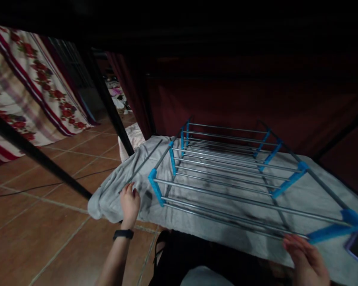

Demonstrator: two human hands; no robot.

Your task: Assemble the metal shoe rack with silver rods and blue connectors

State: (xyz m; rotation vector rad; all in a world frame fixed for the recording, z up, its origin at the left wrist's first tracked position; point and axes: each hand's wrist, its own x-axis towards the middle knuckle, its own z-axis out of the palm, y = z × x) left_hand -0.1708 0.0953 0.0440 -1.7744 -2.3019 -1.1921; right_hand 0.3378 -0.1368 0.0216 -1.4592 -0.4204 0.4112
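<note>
Right hand (304, 258), fingers spread, touches the drying rack (223, 167) at its near rail; left hand (129, 202) curls over grey sheet (107, 198) by the rack's left end, grip unclear.

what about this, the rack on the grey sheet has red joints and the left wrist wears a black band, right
Not quite: the head view shows the rack has blue joints, not red. The rack does lie on the grey sheet, and the left wrist does wear a black band.
</note>
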